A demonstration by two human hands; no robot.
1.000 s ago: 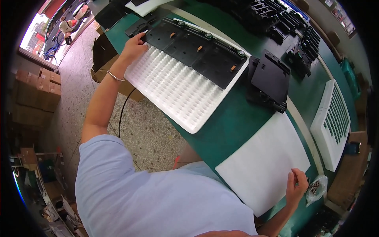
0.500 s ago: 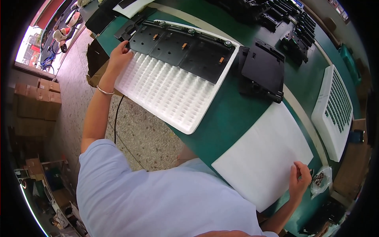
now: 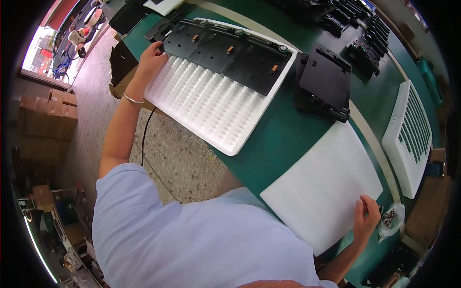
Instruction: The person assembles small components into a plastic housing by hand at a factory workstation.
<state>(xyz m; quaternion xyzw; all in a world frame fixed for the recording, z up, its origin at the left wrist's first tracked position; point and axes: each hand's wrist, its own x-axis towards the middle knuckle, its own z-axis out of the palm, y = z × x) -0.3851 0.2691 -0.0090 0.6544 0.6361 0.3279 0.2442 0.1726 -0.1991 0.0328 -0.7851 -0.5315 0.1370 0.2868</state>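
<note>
At the upper left of the bench, my left hand (image 3: 152,57) is closed on the left edge of a white ribbed plastic tray (image 3: 201,101), beside the corner of a black panel. Three flat black panels (image 3: 211,50) with small orange tabs and round fittings lie side by side along the tray's far part. On the right, my right hand (image 3: 366,216) rests over the edge of a white sheet (image 3: 321,187), thumb and fingers curled together. Whatever may be between those fingers is too small or hidden to make out.
A stack of black panels (image 3: 324,79) sits right of the tray. Several black parts (image 3: 367,53) line the far bench. A white slotted tray (image 3: 408,139) stands at the right, near a clear bag of small parts (image 3: 391,221). Cartons (image 3: 50,115) are stacked on the left floor.
The whole scene has shifted slightly up and right in the picture. Both hands keep nearly the same places on the tray and over the sheet.
</note>
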